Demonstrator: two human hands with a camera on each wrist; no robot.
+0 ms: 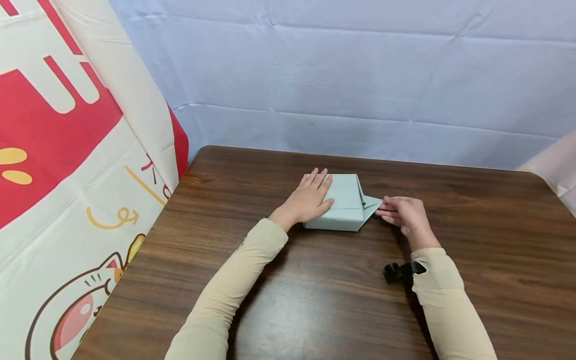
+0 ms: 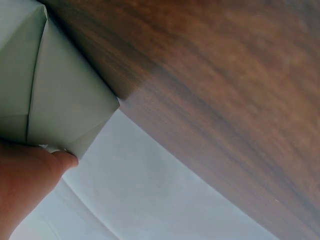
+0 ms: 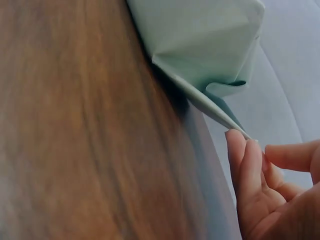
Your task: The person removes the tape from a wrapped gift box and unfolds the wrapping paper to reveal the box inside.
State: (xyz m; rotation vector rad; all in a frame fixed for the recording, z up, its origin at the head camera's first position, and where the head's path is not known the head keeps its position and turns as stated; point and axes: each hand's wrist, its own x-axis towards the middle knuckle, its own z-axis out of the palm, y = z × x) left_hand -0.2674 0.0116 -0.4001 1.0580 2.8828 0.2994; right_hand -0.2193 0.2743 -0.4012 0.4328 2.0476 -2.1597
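A box wrapped in pale green paper lies on the table, a little right of the middle in the head view. My left hand rests on its top near the left end, fingers spread. From the right end juts a pointed paper flap, and my right hand pinches its tip between thumb and fingers. The right wrist view shows this flap slanting away from the box, with a loose curled fold above it. In the left wrist view, the package's other end has folded creases; the left thumb lies against its edge.
The brown wooden table spreads around the box. A pale blue cloth hangs behind its back edge, and a printed red-and-white cloth hangs along the left. A black wrist camera is strapped at the right sleeve.
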